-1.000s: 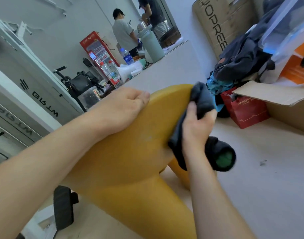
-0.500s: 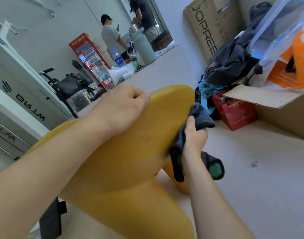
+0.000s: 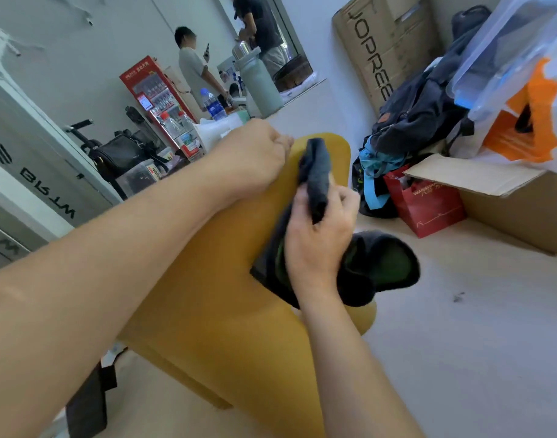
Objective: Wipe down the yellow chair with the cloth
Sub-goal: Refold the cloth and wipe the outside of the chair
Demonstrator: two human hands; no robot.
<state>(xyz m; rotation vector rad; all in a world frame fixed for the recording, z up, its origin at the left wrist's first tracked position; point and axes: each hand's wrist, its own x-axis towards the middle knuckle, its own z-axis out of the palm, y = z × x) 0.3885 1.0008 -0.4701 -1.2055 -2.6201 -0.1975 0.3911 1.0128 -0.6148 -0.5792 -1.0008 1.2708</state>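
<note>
The yellow chair [image 3: 226,279] fills the middle of the view, its rounded back edge pointing away from me. My left hand [image 3: 248,156] grips the far left edge of that back, fingers curled over the rim. My right hand [image 3: 318,238] holds a dark grey cloth [image 3: 318,175] against the chair's surface near its right edge. One end of the cloth sticks up past my fingers, and the other end [image 3: 381,267] hangs bunched below my palm, showing a green patch.
A red paper bag [image 3: 429,203], an open cardboard box [image 3: 504,197], a backpack [image 3: 422,112] and plastic bags pile up at the right. Behind the chair a white table [image 3: 305,112] carries bottles. Two people stand at the back near a red vending machine [image 3: 154,93].
My right hand has slid the cloth up and onto the chair's top surface, closer to my left hand. The camera has shifted, and my left hand keeps its grip on the chair's edge.
</note>
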